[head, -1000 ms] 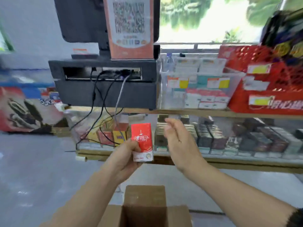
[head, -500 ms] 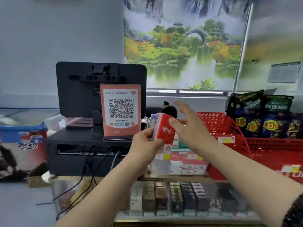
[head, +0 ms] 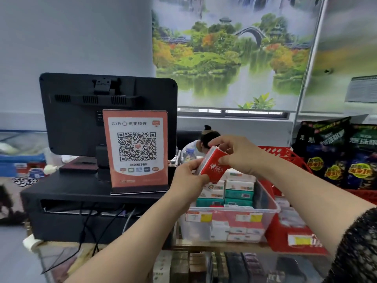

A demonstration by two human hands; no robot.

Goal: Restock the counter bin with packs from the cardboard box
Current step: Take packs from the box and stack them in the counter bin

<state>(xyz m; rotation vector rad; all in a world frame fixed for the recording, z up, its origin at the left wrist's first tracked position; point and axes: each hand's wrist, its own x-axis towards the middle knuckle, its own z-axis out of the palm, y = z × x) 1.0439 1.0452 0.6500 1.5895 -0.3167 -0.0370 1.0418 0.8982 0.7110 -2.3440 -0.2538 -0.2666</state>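
A red pack with white lettering [head: 213, 164] is held tilted above the clear plastic counter bin [head: 267, 203]. My left hand [head: 188, 176] grips the pack's lower left end. My right hand [head: 237, 154] pinches its upper right end from above. The bin holds rows of white, green and red packs, with price tags on its front wall. The cardboard box is out of view.
A black monitor [head: 81, 111] on a black stand, with an orange QR code sign [head: 137, 150], stands left of the bin. A red basket [head: 289, 160] and dark snack bags [head: 336, 152] sit to the right. A person's head shows behind the counter. A glass case lies below.
The view rose from the cardboard box to the counter. Both hands carried the red pack up and right over the bin, and my right hand now pinches the pack.
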